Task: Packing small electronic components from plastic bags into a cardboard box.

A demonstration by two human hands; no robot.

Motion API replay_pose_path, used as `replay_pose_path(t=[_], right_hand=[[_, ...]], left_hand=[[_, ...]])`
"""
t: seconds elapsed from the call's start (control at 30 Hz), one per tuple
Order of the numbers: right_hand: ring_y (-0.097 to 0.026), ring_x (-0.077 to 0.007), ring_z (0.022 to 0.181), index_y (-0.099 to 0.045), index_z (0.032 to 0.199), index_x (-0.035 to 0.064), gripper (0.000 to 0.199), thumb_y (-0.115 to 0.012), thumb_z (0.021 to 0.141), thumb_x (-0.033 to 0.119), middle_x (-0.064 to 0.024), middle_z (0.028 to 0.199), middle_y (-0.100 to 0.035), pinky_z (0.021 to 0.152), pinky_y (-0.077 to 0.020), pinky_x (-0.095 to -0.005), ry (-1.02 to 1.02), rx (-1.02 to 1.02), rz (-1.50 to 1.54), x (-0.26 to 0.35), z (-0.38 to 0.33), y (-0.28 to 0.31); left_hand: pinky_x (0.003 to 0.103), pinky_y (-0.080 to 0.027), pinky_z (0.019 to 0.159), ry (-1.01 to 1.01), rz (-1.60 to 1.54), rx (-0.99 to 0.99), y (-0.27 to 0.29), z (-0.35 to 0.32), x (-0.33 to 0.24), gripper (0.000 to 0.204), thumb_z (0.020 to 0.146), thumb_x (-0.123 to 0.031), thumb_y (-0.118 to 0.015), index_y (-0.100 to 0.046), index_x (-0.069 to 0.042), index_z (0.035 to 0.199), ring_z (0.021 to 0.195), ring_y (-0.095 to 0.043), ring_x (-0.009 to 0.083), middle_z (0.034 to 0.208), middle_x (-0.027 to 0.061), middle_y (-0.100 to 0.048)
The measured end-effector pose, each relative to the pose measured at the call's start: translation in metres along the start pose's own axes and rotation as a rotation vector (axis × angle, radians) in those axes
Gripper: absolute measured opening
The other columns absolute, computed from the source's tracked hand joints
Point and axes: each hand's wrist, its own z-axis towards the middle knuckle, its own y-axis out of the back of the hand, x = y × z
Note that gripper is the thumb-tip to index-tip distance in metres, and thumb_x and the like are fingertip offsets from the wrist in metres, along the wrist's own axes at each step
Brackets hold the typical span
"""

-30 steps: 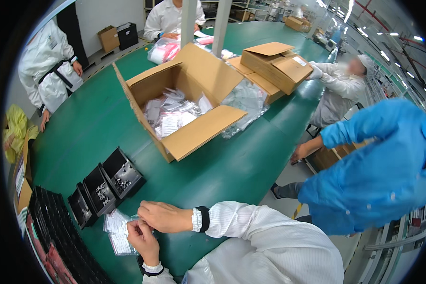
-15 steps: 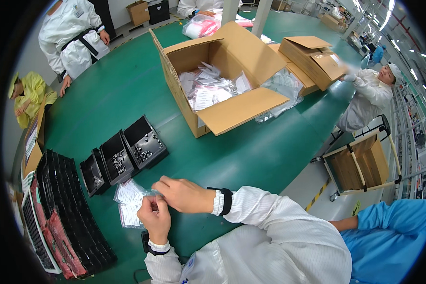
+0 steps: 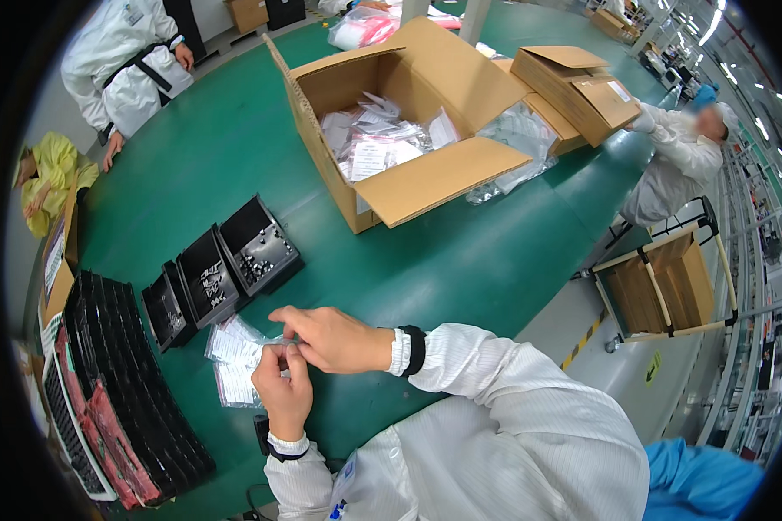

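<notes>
My left hand [image 3: 285, 391] is closed, thumb and fingers pinched at the edge of a small clear plastic bag [image 3: 233, 340] with a white printed slip. My right hand [image 3: 343, 339] meets it from the right, its thumb pinching at the same edge while the index finger reaches forward. The fingertips partly hide what lies between them. Another labelled plastic bag [image 3: 237, 386] lies on the table beside my left hand. Just beyond the bags stand three black bins: one with dark round parts [image 3: 265, 252], one with silver screw-like pieces [image 3: 213, 278], and a smaller one [image 3: 167, 313] with tiny parts.
A large open carton [image 3: 339, 195] full of bagged slips stands on the green table [image 3: 426, 286]. Stacked black trays [image 3: 135, 373] occupy the left side. A co-worker [image 3: 678, 148] handles another carton [image 3: 573, 95] at the right, near a trolley [image 3: 660, 286]. Other people stand at the far left.
My right hand's index finger has lifted and straightened forward over the bag. Both hands stay close together. The view has shifted slightly, and the blue-sleeved person at the right shows less.
</notes>
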Motion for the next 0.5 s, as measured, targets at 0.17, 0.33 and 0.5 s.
replay_pose_path(t=[0.17, 0.33, 0.5], right_hand=[[-0.072, -0.0395, 0.093, -0.049, 0.140, -0.0027, 0.054, -0.061, 0.087, -0.002, -0.0195, 0.097, -0.074, 0.080, -0.0590, -0.0469, -0.043, -0.080, -0.071, -0.006, -0.002, 0.005], [-0.076, -0.0232, 0.074, -0.050, 0.139, -0.0046, 0.052, -0.067, 0.089, 0.001, -0.0135, 0.091, -0.077, 0.069, -0.0602, -0.0327, -0.101, -0.080, 0.188, 0.000, 0.006, 0.009], [-0.077, -0.0188, 0.079, -0.049, 0.140, -0.0057, 0.058, -0.072, 0.089, 0.004, -0.0124, 0.090, -0.077, 0.072, -0.0605, -0.0314, -0.180, 0.065, 0.305, 0.002, 0.011, 0.012]], left_hand=[[0.036, -0.054, 0.068, 0.014, 0.039, 0.099, 0.003, 0.000, -0.004, 0.010, 0.092, -0.001, -0.070, -0.061, 0.001, 0.093, 0.073, -0.070, 0.0278, 0.082, 0.0159, -0.070], [0.057, -0.035, 0.120, -0.312, 0.251, 0.046, 0.011, 0.006, -0.024, 0.083, 0.075, -0.006, -0.081, -0.046, 0.003, 0.149, 0.142, -0.044, 0.0481, 0.145, 0.0245, -0.050], [0.060, -0.035, 0.120, -0.330, 0.392, -0.090, -0.015, 0.011, -0.004, 0.081, 0.075, -0.011, -0.085, -0.048, 0.003, 0.145, 0.135, -0.053, 0.0451, 0.139, 0.0227, -0.056]])
